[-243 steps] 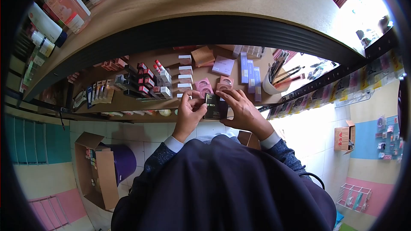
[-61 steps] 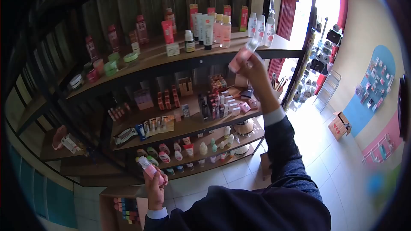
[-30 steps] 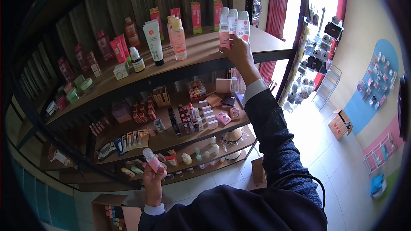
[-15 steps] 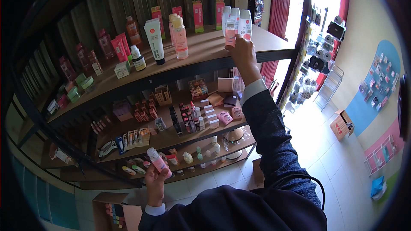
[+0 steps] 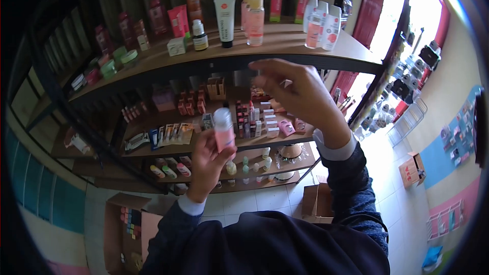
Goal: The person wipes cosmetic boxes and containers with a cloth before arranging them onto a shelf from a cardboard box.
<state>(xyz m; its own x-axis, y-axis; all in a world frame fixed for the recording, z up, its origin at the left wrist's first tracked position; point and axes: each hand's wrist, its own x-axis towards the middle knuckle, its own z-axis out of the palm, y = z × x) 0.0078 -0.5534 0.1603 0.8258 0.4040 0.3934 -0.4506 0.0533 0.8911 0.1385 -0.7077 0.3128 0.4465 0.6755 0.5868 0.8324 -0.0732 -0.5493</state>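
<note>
My left hand [image 5: 210,162] is wrapped round a small pink bottle with a clear cap [image 5: 224,131], held tilted in front of the middle shelf. Above and to its right, my right hand [image 5: 293,87] is in the air with fingers apart and nothing in it, just below the upper shelf's edge [image 5: 285,62]. On that shelf a similar pink bottle [image 5: 313,33] stands against several white bottles [image 5: 332,29]. Further left are a peach bottle [image 5: 255,24], a white cream tube [image 5: 225,21] and a small dropper bottle [image 5: 199,36].
Small boxes and cosmetics fill the middle shelf [image 5: 204,145]. Lower down are more bottles and a straw hat [image 5: 291,151]. Open cardboard boxes [image 5: 113,234] [image 5: 317,201] stand on the floor, another [image 5: 411,169] by the right wall. A metal rack [image 5: 407,122] stands near the doorway.
My right hand has let go of the pink bottle beside the white bottles and moved down and left. My left hand has raised its bottle. The view has shifted.
</note>
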